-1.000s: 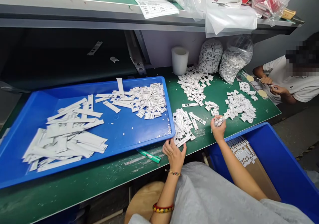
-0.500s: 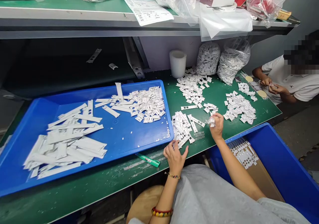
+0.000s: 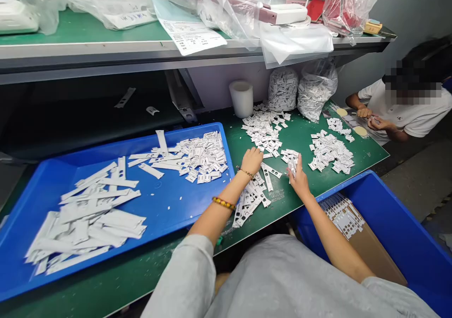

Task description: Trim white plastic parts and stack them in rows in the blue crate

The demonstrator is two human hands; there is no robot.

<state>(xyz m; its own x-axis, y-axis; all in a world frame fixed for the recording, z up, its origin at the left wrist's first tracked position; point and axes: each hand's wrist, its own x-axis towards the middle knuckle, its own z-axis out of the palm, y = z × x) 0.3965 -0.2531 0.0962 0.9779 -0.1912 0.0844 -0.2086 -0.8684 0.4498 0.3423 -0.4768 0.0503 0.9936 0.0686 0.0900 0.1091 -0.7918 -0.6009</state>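
My left hand (image 3: 252, 161) hangs over the green mat at the tray's right rim, its back upward and its fingers hidden, so any hold is unseen. Just below it, a pile of white punched plastic pieces (image 3: 251, 196) lies under my forearm. My right hand (image 3: 295, 180) pinches a small bunch of white pieces (image 3: 292, 164) upright in its fingers. A larger heap of the same pieces (image 3: 262, 130) lies beyond my left hand, and another (image 3: 331, 152) lies to the right.
A blue tray (image 3: 183, 205) holds long white strips and pieces. A blue bin (image 3: 384, 200) with cardboard and white sheets stands at lower right. Bagged pieces (image 3: 314, 96) and a white cup (image 3: 241, 99) stand behind the mat. A co-worker (image 3: 402, 106) handles pieces at far right beneath a cluttered shelf (image 3: 106, 56).
My left hand has moved from the mat's front edge forward over the pieces, its arm now covering the green marker. My right hand still holds its bunch, and the view has shifted.
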